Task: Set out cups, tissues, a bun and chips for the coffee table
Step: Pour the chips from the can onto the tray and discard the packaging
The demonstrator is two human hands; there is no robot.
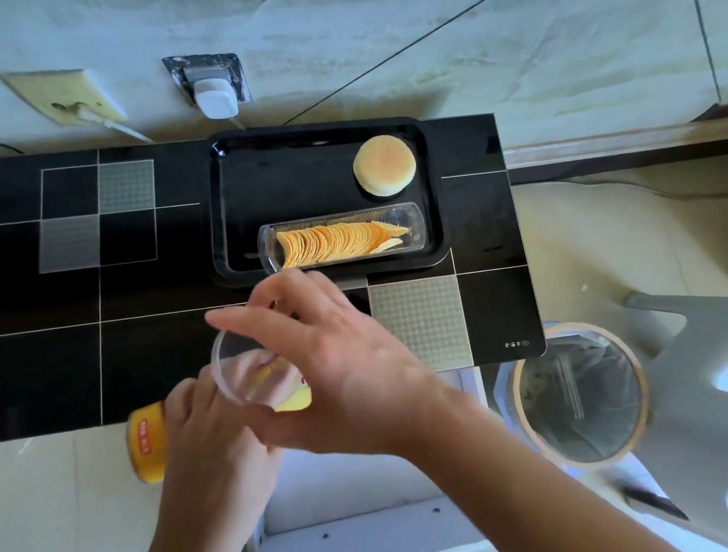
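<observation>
A black tray [256, 188] rests at the back of the black glass coffee table [44, 297]. On it sit a round bun [384, 165] at the right and a clear plastic holder with a row of chips [341, 241] along the front. Near the table's front edge my left hand [203, 429] grips a yellow chip can [147, 443] lying sideways. My right hand [317, 365] holds a clear plastic lid [242, 372] right at the can's open end. No cups or tissues are in view.
A waste bin [580, 393] with a wooden rim stands on the floor at the right of the table. A white stool [355, 530] sits below my arms. Wall sockets with a white plug [216, 95] are behind the table.
</observation>
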